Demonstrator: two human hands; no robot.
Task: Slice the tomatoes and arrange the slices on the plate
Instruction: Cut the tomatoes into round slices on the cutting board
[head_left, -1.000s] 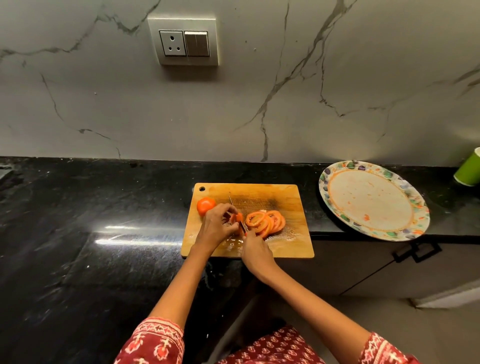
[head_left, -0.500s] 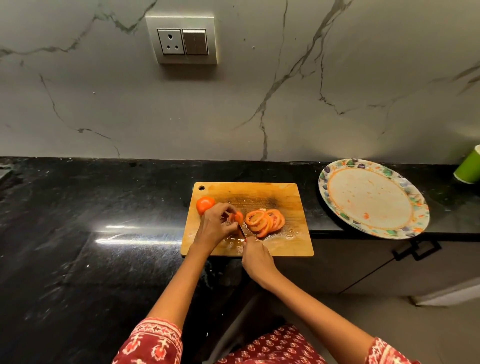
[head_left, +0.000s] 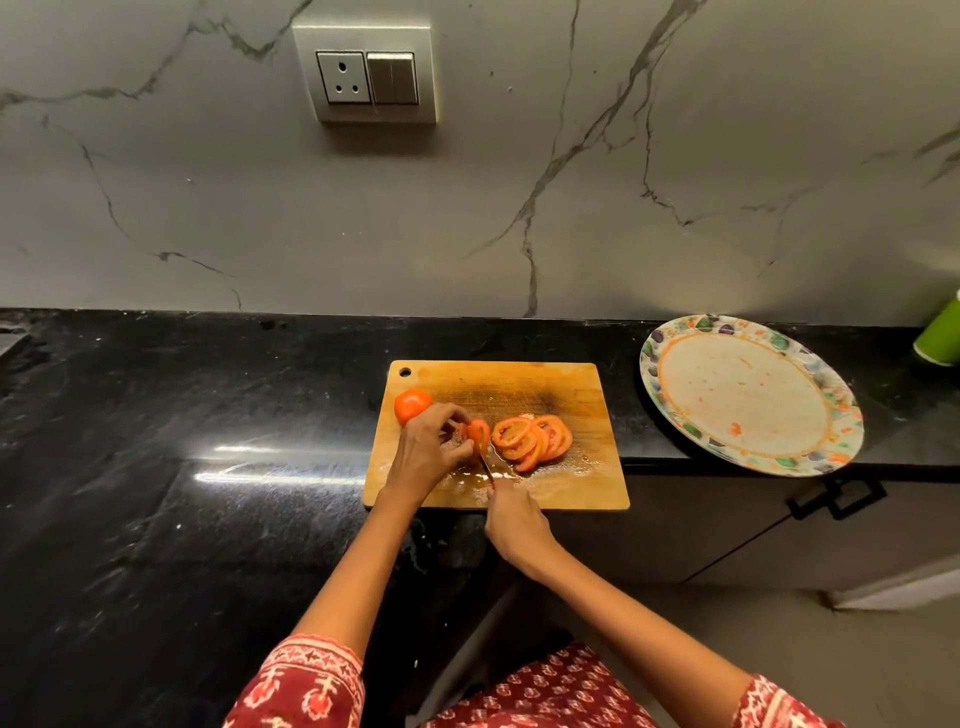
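Observation:
On the wooden cutting board (head_left: 519, 384), my left hand (head_left: 426, 447) pinches the small remaining end of a tomato (head_left: 479, 432). My right hand (head_left: 514, 525) grips the handle of a knife (head_left: 485, 465), whose blade lies against that tomato end. Several cut tomato slices (head_left: 532, 440) lean in an overlapping row just right of the blade. A whole tomato (head_left: 412, 405) sits at the board's left edge, behind my left hand. The patterned plate (head_left: 670, 332) stands to the right on the counter, holding only juice marks.
The black stone counter (head_left: 182, 441) stretches far to the left of the board. A green cup (head_left: 943, 338) is at the far right edge by the marble wall. The board's front edge hangs near the counter's edge, with cabinet fronts (head_left: 779, 525) below.
The knife has drawn back toward me along the tomato end, my right hand moving slightly nearer. My left hand keeps its hold; the slices stay put.

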